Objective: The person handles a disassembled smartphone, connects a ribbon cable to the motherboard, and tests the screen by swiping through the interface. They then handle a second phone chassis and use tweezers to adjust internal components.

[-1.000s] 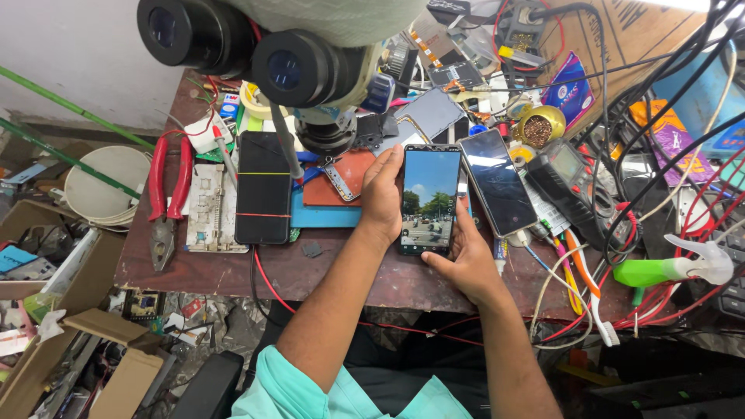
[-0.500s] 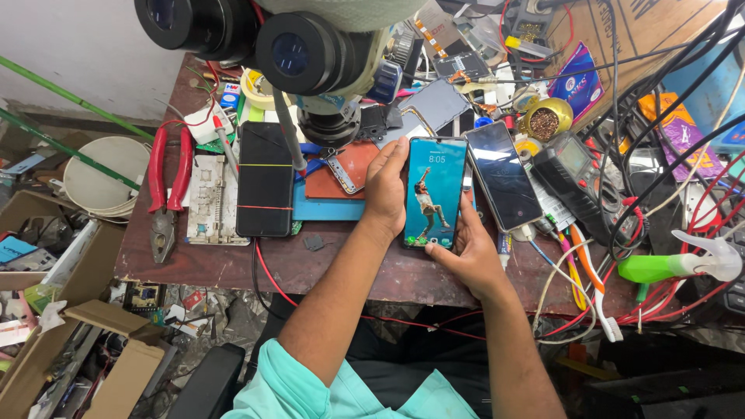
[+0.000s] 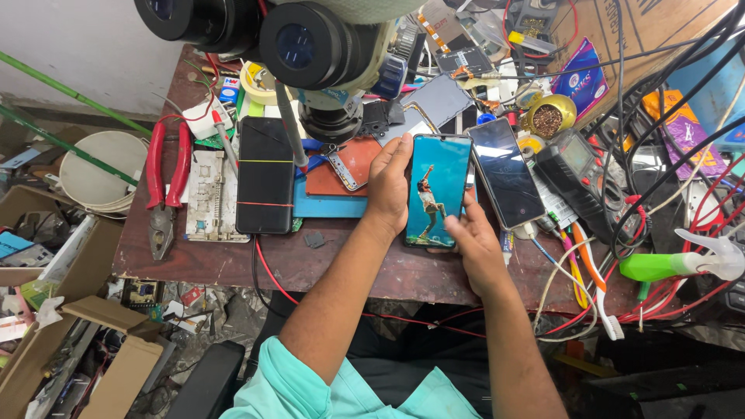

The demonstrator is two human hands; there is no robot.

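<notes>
A lit smartphone (image 3: 437,188) showing a picture of a figure on a teal background is held above the brown workbench (image 3: 341,264). My left hand (image 3: 387,188) grips its left edge. My right hand (image 3: 471,240) holds its lower right corner, thumb resting on the screen. A second, dark phone (image 3: 505,172) lies just to the right on the bench. A black phone (image 3: 265,174) with red and yellow lines across it lies to the left.
A microscope head (image 3: 310,46) hangs over the bench's back. Red pliers (image 3: 164,178), a white circuit board (image 3: 210,194), a multimeter (image 3: 578,174), a green spray bottle (image 3: 671,264) and tangled cables crowd the bench. Cardboard boxes (image 3: 70,341) sit at the lower left.
The phone's screen changed from a street scene to a figure on teal. Both hands shifted the phone slightly up and right; my right thumb now touches the screen.
</notes>
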